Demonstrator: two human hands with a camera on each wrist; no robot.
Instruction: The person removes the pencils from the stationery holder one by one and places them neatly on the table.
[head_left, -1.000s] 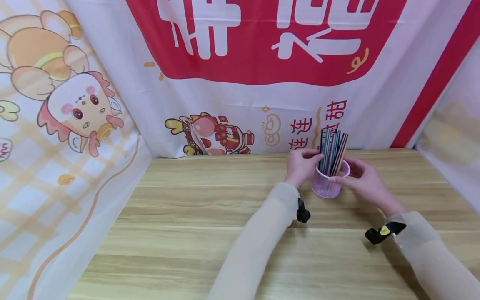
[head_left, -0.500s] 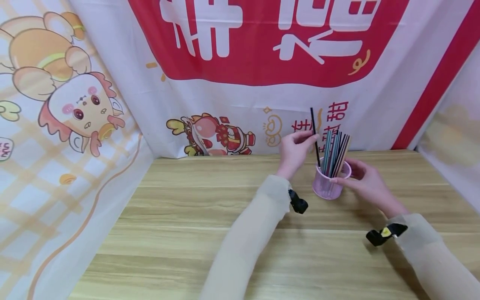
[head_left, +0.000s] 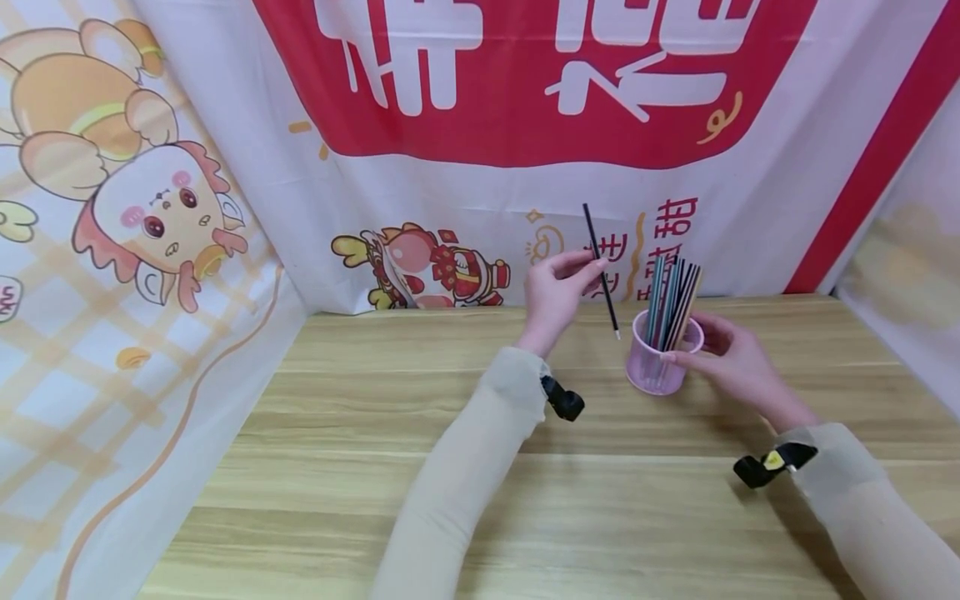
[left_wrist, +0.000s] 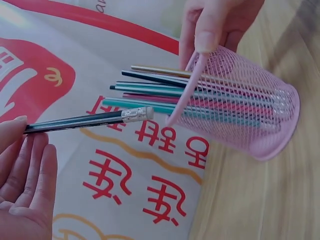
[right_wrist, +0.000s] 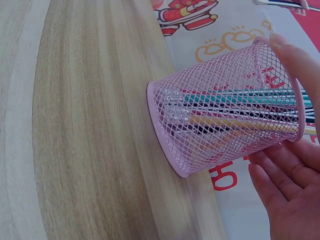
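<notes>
Left of the cup, my left hand [head_left: 553,293] pinches a black striped pencil [left_wrist: 82,120] between thumb and fingers. It hangs slanted in the air, its silver band and white eraser at the low end. A pink mesh pencil cup [head_left: 645,368] stands upright on the table near the back. My right hand [head_left: 738,365] holds the cup at its rim, thumb on the near side and fingers around the far side. Several pencils [head_left: 670,302] in teal, black, red and gold stand in the cup. Their eraser ends [right_wrist: 175,107] rest down inside, seen through the mesh.
The cup stands on a wood-grain table [head_left: 360,467]. Behind it hangs a white cloth backdrop [head_left: 465,200] with red print and cartoon figures. Another printed cloth [head_left: 90,400] closes off the left side, and a pale cloth [head_left: 911,275] the right.
My left hand has drawn the black pencil up out of the cup and moved left with it. The right hand has stayed on the cup, which has not visibly moved.
</notes>
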